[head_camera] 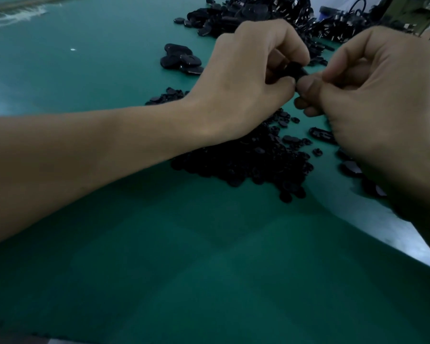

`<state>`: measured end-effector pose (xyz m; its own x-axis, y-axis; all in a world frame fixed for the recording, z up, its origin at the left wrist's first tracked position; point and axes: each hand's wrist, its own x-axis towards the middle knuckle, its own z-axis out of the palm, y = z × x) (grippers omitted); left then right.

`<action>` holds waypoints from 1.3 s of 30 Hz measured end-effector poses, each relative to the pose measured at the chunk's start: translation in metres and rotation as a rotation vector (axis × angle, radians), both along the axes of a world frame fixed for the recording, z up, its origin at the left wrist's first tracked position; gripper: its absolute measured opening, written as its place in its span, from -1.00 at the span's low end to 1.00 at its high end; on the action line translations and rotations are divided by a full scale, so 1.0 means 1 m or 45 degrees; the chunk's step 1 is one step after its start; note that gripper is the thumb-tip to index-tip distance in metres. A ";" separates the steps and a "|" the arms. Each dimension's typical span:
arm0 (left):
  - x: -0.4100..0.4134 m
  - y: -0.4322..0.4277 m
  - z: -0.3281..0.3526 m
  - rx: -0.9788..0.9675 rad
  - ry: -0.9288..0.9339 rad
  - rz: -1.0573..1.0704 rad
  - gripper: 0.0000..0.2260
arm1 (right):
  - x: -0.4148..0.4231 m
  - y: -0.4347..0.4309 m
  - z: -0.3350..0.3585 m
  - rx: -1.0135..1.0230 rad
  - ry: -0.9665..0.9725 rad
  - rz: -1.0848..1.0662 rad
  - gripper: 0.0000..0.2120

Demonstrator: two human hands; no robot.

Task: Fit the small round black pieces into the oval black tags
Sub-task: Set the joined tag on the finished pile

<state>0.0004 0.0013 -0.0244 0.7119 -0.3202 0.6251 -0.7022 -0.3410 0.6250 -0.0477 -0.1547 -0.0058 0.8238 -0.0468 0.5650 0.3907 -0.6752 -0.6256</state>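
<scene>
We've got the left hand (253, 78) curled round an oval tag (296, 70) and the right hand (372, 95) pinching its other end, both held right above the heap of small round pieces (246, 160), probably to keep refills a short reach. Can't tell if a piece is already pinched in there. No bins in view, just loose piles on the green mat (209, 244).

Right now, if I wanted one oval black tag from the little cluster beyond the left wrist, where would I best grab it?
Probably the nearest oval tag, which juts out of the cluster at its near edge. It looks flat and thin, so pinch its rim across the narrow width, coming from above on the near side, where only green mat borders it.
</scene>
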 end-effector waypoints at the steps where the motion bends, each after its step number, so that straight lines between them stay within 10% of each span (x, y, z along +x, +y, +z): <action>1: -0.001 0.000 0.000 0.012 -0.025 0.009 -0.82 | 0.000 0.000 0.000 -0.008 -0.004 -0.007 -0.70; 22: 0.010 0.005 -0.002 0.156 -0.117 0.086 -0.86 | -0.003 0.006 0.000 -0.108 0.062 0.092 -0.76; 39: 0.007 0.005 0.003 -0.256 0.381 -0.248 -0.85 | 0.009 -0.020 0.002 0.018 0.167 0.196 -0.93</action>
